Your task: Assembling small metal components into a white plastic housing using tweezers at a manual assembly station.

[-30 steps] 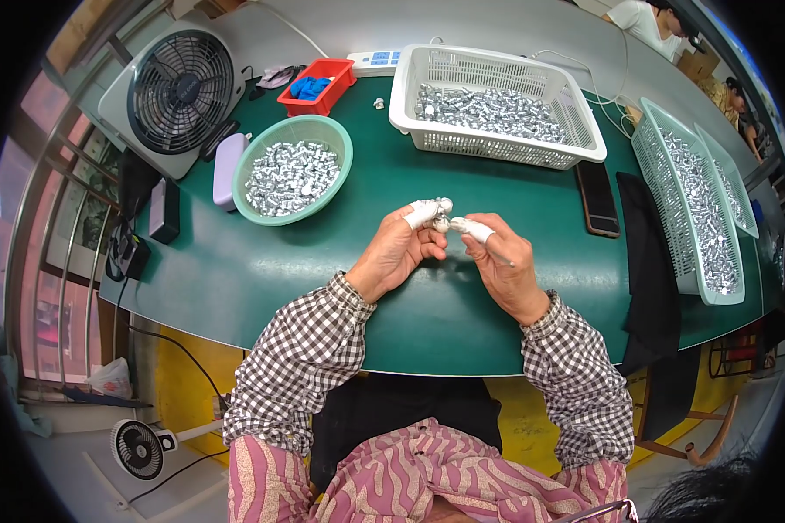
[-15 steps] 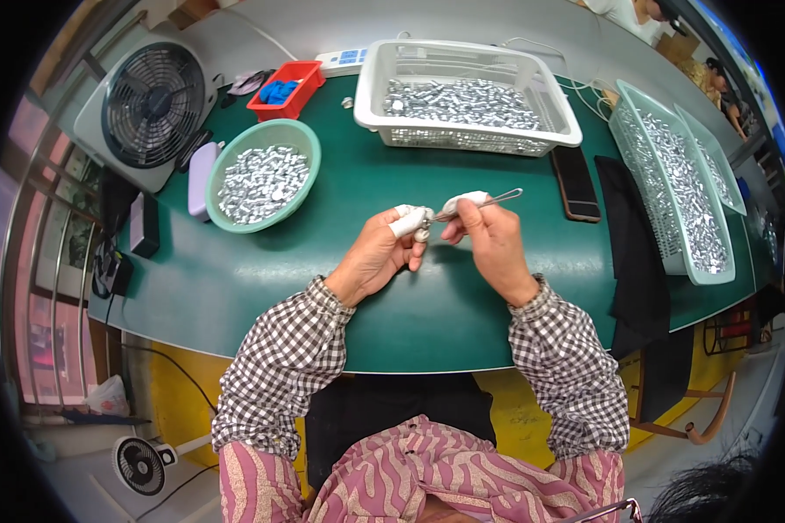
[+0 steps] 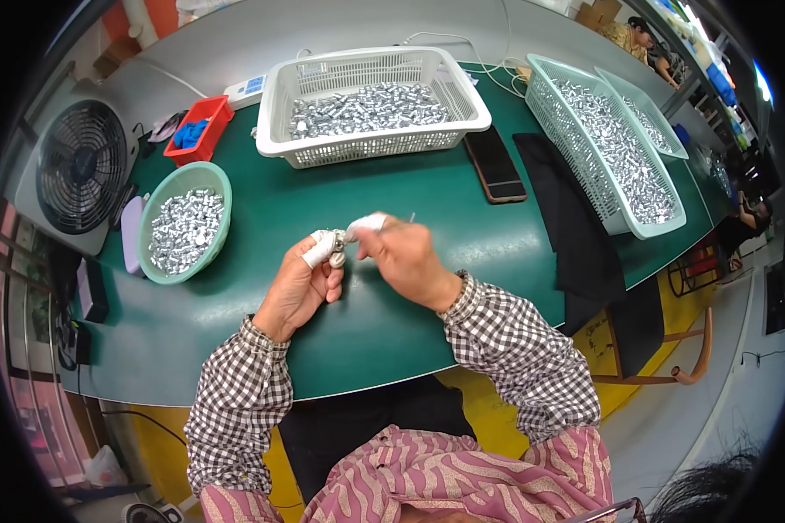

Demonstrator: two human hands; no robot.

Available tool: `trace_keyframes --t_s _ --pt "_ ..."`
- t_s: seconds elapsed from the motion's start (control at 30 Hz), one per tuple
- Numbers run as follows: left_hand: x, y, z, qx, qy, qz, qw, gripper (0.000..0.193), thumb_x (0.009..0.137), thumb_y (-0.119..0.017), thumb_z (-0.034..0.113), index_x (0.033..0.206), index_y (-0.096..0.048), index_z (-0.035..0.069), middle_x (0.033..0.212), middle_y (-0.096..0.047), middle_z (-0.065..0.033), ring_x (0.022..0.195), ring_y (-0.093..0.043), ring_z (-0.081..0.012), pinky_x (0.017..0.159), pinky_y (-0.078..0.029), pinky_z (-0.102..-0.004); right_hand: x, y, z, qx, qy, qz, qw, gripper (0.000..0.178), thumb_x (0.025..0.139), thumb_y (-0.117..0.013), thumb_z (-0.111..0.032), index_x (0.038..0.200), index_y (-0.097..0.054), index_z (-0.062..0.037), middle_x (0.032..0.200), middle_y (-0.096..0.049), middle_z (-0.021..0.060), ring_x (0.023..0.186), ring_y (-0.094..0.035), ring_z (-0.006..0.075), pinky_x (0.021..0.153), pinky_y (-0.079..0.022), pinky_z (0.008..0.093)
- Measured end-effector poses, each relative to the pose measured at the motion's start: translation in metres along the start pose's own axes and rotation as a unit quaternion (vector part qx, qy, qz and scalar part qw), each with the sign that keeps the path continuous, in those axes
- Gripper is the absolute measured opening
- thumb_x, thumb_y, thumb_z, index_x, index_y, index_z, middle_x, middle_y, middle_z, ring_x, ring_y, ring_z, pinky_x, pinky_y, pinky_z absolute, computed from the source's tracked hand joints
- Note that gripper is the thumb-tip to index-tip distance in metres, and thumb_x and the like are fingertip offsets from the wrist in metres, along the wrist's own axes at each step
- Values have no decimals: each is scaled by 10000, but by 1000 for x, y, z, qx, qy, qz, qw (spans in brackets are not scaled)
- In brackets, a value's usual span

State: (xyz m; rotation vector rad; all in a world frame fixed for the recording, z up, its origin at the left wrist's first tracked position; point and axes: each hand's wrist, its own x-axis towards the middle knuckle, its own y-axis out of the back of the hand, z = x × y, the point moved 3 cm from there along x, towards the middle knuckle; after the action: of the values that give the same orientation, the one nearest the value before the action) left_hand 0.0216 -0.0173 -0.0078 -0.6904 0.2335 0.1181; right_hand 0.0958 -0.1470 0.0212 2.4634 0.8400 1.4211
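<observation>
Above the green table (image 3: 384,331), my two hands meet in front of me. My left hand (image 3: 301,283), white wraps on its fingertips, is closed on a small silver metal part (image 3: 338,247). Right against that part is my right hand (image 3: 410,261), its back turned up and a white wrap on a fingertip. It pinches a thin metal wire tool (image 3: 412,217), of which only a short end shows past the fingers. My fingers cover most of the part and the rest of the tool.
A green bowl (image 3: 227,228) of silver parts stands left. A white basket (image 3: 279,150) of similar parts is at the back, a pale green one (image 3: 615,196) at right. Around are a phone (image 3: 495,166), black cloth (image 3: 576,227), red bin (image 3: 215,131) and fan (image 3: 78,166).
The view has swung to the right, so the table's things appear further left. My right hand has turned over, hiding the looped wire tool that showed plainly before.
</observation>
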Motion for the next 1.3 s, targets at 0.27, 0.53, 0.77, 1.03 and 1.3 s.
trace_keyframes --t_s 0.27,0.53,0.77,1.03,1.3 --pt "4 10 -1 -11 -23 33 999 183 912 -493 217 966 -513 43 711 -499 2 508 -465 -70 399 -389 -211 1 -3 -10 -36 12 -67 997 144 774 -640 -64 890 -580 -2 886 -622 105 618 -613 229 523 -494 301" --pt "2 2 2 6 -37 12 999 195 914 -489 223 969 -511 37 699 -479 4 504 -448 -65 400 -386 -207 1 0 -14 -110 129 -11 985 146 763 -645 -47 882 -578 6 903 -624 108 602 -612 230 525 -497 301" --pt "0 -1 0 50 -26 22 998 187 906 -505 210 974 -511 35 684 -468 3 500 -439 -74 399 -382 -213 2 3 -3 61 -118 -13 991 57 798 -598 -25 821 -586 25 782 -627 119 573 -609 230 513 -489 293" --pt "-1 2 0 53 -38 24 998 155 907 -502 201 920 -499 46 681 -464 2 502 -441 -77 405 -386 -218 1 -3 -8 -23 0 -9 1000 116 855 -530 -39 805 -598 40 647 -598 117 537 -596 199 481 -467 282" --pt "-1 4 1 32 -20 3 999 150 910 -493 197 941 -479 51 700 -465 -8 524 -446 -82 413 -390 -223 4 -1 -8 6 10 0 1000 150 881 -508 -79 848 -589 42 711 -603 131 504 -567 177 457 -446 256"
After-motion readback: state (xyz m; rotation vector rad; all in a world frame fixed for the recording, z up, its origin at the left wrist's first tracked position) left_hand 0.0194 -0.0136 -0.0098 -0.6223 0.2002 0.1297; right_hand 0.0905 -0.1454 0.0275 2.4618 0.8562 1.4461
